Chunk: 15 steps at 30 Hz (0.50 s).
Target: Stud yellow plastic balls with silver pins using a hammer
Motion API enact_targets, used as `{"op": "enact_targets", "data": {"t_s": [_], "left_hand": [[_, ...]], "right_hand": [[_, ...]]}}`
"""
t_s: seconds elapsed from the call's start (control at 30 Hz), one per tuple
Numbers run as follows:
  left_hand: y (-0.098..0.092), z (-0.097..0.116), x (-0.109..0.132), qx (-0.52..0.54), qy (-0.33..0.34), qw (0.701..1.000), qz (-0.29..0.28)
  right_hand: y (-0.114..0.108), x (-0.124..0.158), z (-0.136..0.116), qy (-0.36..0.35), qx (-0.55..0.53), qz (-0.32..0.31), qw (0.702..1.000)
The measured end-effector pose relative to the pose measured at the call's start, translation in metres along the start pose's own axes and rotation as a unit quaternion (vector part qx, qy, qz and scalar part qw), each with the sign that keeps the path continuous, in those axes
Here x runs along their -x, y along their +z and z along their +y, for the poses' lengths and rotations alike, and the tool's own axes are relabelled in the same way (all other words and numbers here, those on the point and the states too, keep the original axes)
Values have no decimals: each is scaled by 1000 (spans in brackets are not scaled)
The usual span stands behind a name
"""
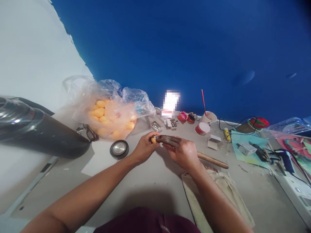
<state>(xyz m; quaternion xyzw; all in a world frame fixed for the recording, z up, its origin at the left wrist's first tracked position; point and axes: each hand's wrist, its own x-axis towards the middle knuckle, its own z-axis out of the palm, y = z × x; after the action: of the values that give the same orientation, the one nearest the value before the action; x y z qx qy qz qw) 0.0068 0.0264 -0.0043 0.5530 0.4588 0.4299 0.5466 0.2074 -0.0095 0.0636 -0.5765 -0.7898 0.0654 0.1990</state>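
Observation:
Near the middle of the table, my left hand (145,147) is closed around a small yellow ball (153,139) with a shiny bit on its side. My right hand (186,154) grips a hammer (167,139) close to its head, with the wooden handle running out to the right. The rusty hammer head meets or nearly meets the ball; actual contact cannot be made out. Just behind the hands stand two small open boxes of shiny metal pieces (155,126). A round black-rimmed metal disc (119,149) lies left of my left hand.
A clear plastic bag of yellow balls (99,112) sits at the back left, near a large dark bottle (46,129). Behind are a bright blurred-out screen (170,103) and a cup with a red stick (209,117). A folded beige cloth (228,194) lies under my right forearm.

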Motion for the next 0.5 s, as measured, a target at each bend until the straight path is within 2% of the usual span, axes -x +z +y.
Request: {"op": "enact_targets", "data": {"t_s": [0.17, 0.3, 0.5], "left_hand": [[1, 4, 0, -60, -36, 997, 7], [0, 7, -1, -49, -16, 999, -7], [-1, 5, -2, -33, -26, 999, -7]], "right_hand": [[0, 0, 0, 4, -3, 39, 999], [2, 0, -1, -3, -4, -1, 1000], [1, 0, -4, -3, -8, 15, 1000]]}}
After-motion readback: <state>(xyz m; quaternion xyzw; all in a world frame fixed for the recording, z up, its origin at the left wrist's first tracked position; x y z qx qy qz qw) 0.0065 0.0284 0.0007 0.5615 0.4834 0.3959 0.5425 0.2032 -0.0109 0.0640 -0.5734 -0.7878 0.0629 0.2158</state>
